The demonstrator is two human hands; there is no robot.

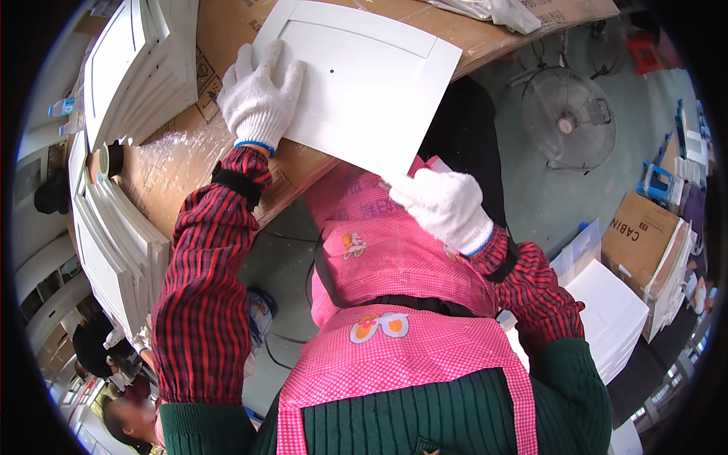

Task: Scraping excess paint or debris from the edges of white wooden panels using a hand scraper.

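Note:
A white panel (364, 83) with a raised border strip and a small dark hole lies on the cardboard-covered table, its near right corner jutting past the table edge. My left hand (262, 98), in a white knitted glove, rests on the panel's left side with fingers spread. At the near corner is my right hand (447, 203), gloved too, its fingers curled closed and the tips against or just beside that corner. Whatever those fingers may hold is hidden.
Stacks of white panels (144, 76) stand on the left. Cardboard and clear plastic wrap (174, 163) cover the table. At right are a floor fan (567, 121), a brown carton (637, 235) and stacked white boards (607, 303). Other people (129, 413) are at lower left.

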